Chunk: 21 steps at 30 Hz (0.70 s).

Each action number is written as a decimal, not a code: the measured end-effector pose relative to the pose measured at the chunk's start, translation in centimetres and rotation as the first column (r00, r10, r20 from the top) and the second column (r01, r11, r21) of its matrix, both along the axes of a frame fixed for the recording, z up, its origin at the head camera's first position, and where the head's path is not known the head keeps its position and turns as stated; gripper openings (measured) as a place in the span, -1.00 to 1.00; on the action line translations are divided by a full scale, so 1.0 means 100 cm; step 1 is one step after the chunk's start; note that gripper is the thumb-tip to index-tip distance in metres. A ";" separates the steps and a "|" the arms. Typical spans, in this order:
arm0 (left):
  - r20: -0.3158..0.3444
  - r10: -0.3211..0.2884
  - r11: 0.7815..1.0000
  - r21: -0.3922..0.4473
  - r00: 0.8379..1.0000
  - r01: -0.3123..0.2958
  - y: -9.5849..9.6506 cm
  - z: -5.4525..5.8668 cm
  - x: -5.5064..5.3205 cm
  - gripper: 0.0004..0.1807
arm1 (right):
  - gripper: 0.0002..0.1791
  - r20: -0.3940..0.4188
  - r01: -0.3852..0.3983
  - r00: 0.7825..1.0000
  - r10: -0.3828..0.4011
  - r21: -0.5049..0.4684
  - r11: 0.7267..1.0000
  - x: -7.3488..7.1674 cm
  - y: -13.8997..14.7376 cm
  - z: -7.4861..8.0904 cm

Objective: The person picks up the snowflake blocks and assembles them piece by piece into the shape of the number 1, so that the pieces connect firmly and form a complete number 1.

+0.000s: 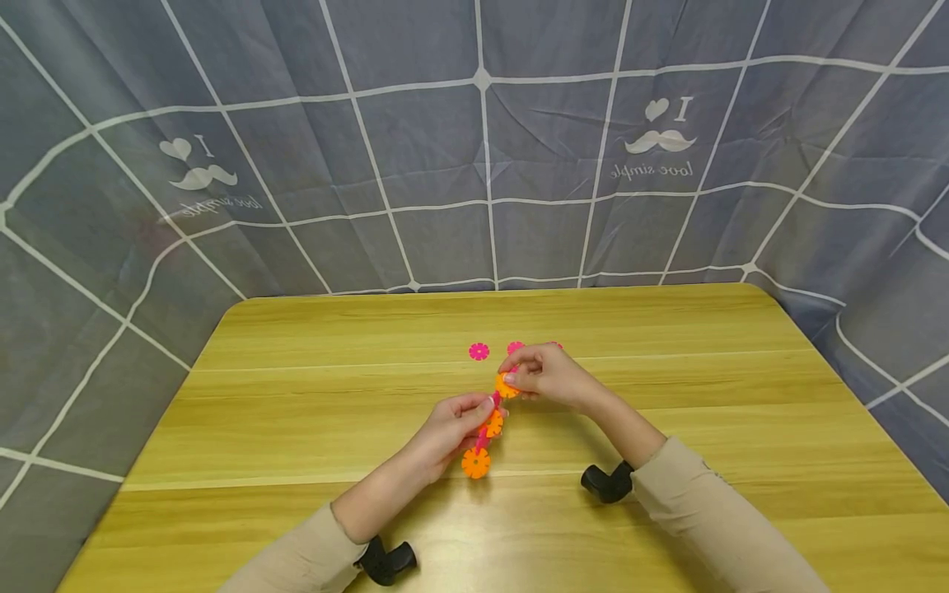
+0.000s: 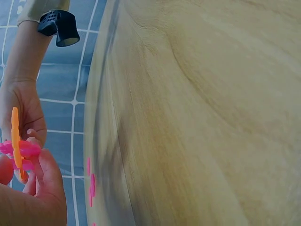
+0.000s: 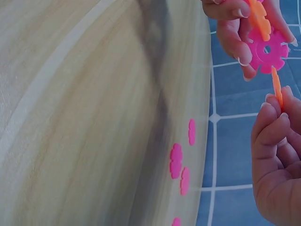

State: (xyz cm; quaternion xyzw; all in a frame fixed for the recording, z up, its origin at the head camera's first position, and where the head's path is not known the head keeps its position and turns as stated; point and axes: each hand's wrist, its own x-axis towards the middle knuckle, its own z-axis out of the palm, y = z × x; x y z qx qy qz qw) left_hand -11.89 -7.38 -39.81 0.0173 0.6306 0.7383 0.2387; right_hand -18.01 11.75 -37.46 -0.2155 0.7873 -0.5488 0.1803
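Slightly above the table, my left hand (image 1: 452, 424) grips a chain of notched plastic discs, orange and pink in turn. An orange disc (image 1: 476, 463) hangs at its near end; another orange disc (image 1: 493, 424) sits mid-chain by the left fingers. My right hand (image 1: 552, 376) pinches an orange disc (image 3: 278, 89) between thumb and fingertips at the far end. In the right wrist view, that disc stands edge-on, its tip at the notched rim of a pink disc (image 3: 268, 51) between the left fingers. The left fingers hide part of the chain.
Several loose pink discs lie beyond the hands, among them a left pink disc (image 1: 479, 352) and one pink disc (image 3: 176, 161) seen in the right wrist view. Black wrist devices (image 1: 608, 483) sit at both sleeves. A grey checked curtain (image 1: 415, 165) stands behind the wooden table (image 1: 296, 428).
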 end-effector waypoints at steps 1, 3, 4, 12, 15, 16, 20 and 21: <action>0.001 0.001 1.000 0.003 1.000 -0.001 0.000 0.000 0.000 -0.53 | -0.83 0.001 -0.007 1.000 0.007 -0.001 1.000 0.000 0.000 0.001; 0.003 0.005 1.000 0.007 1.000 -0.005 0.001 0.000 0.000 -0.54 | -0.83 0.003 -0.023 1.000 0.023 -0.002 1.000 0.000 0.001 0.002; 0.004 0.008 1.000 0.010 1.000 -0.008 0.001 0.000 0.000 -0.55 | -0.83 0.003 -0.031 1.000 0.031 -0.001 1.000 0.000 0.001 0.002; -0.038 0.041 0.999 -0.010 0.998 -0.042 0.003 0.000 0.002 -0.59 | -0.86 -0.042 -0.121 0.992 0.122 0.029 0.992 0.000 0.000 0.008; -0.057 0.054 0.998 -0.024 0.997 -0.055 0.004 0.000 0.003 -0.61 | -0.89 -0.057 -0.132 0.989 0.135 0.045 0.990 0.001 -0.002 0.011; -0.064 0.058 0.998 -0.025 0.996 -0.060 0.004 0.000 0.004 -0.61 | -0.90 -0.060 -0.133 0.989 0.136 0.048 0.990 0.001 -0.002 0.011; -0.091 0.075 0.996 -0.042 0.993 -0.080 0.006 0.001 0.005 -0.63 | -0.91 -0.052 -0.122 0.991 0.125 0.049 0.991 0.003 -0.003 0.014; -0.101 0.079 0.995 -0.046 0.992 -0.084 0.006 0.001 0.004 -0.64 | -0.91 -0.047 -0.120 0.991 0.122 0.048 0.992 0.002 -0.003 0.015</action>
